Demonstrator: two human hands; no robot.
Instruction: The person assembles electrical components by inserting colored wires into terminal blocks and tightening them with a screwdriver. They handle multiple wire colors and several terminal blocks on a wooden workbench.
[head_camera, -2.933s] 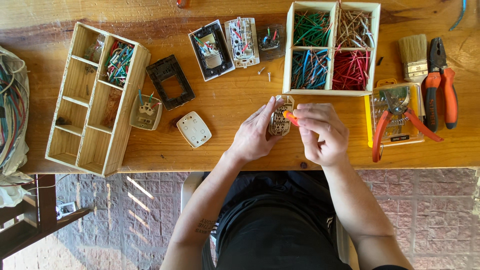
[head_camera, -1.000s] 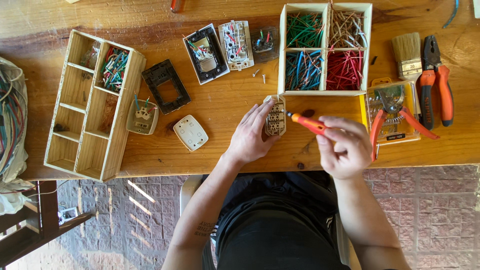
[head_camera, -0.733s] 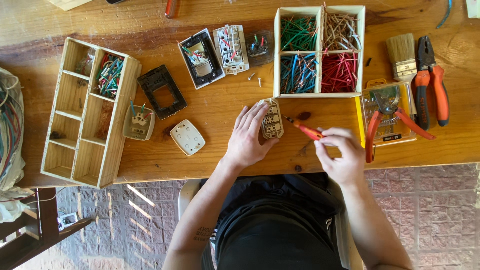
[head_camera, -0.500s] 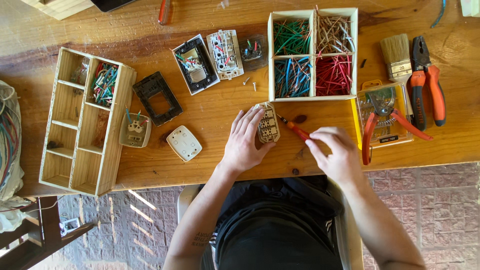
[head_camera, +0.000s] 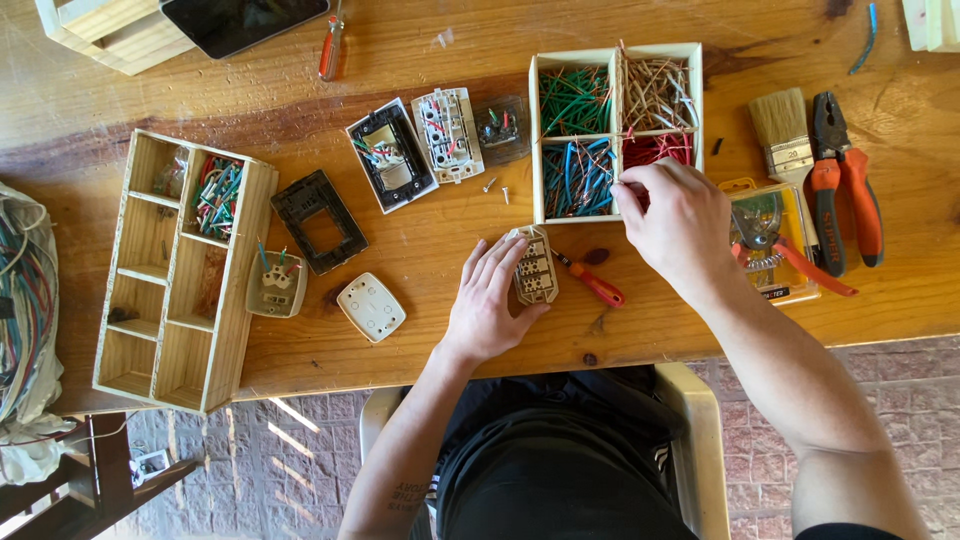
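My left hand (head_camera: 490, 300) rests on the wooden table and grips a beige switch module (head_camera: 532, 267) from its left side. An orange-handled screwdriver (head_camera: 592, 282) lies on the table just right of the module, free of any hand. My right hand (head_camera: 675, 220) reaches over the four-part wooden box (head_camera: 615, 62) of wire pieces, fingers pinched at the divider between the blue wires (head_camera: 577, 175) and the red wires (head_camera: 660, 150). What the fingertips hold, if anything, is hidden.
A tall wooden compartment tray (head_camera: 175, 270) lies at left. Switch parts lie mid-table: a black frame (head_camera: 318, 220), a white cover (head_camera: 371, 306), open switch backs (head_camera: 420, 145). A brush (head_camera: 785, 130), pliers (head_camera: 845, 190) and a packaged cutter (head_camera: 775, 240) are at right. A wire bundle (head_camera: 25, 300) hangs off the left edge.
My right hand set the orange screwdriver down beside the module and moved up to the wire box. The left hand stayed on the switch module. The view shifted slightly.
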